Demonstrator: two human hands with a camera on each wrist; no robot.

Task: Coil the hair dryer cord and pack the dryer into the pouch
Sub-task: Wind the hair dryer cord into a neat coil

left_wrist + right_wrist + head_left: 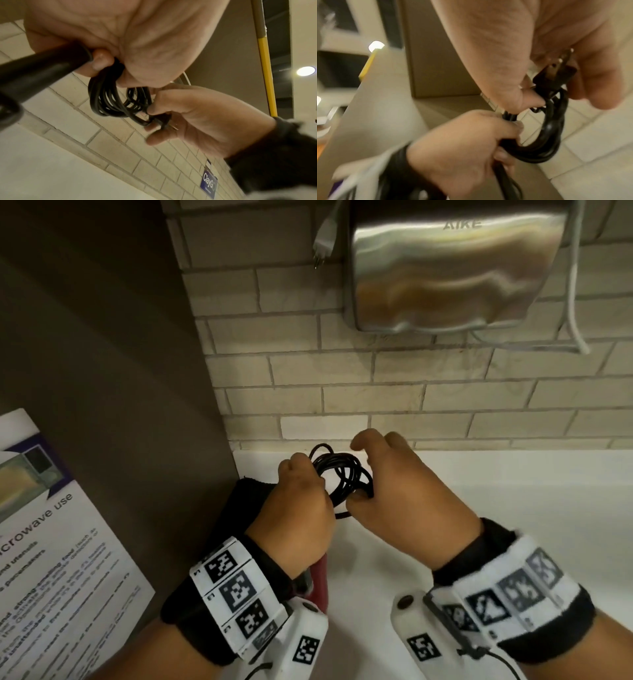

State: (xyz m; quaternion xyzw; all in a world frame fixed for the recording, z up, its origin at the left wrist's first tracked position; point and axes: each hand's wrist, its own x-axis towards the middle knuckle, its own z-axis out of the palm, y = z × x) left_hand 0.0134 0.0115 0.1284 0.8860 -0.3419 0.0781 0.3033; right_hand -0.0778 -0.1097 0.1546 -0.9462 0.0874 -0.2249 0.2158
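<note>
Over the white counter [496, 494] both hands hold a coil of black cord [346, 477]. My left hand [301, 494] grips one side of the loops [106, 100]; a thick black shaft [42, 67] also runs out of this fist. My right hand [373, 477] pinches the cord's end by the plug [163, 121] between thumb and finger, with the prongs [556, 67] pointing into the palm. A red part of the dryer [320, 577] shows below my left wrist. A black pouch [243, 501] lies on the counter, partly hidden by my left hand.
A tiled wall [342, 371] stands right behind the hands. On it hang a steel hand dryer [445, 268] and a loose white plug [323, 241]. A brown panel [120, 371] with a microwave notice [51, 542] closes off the left side.
</note>
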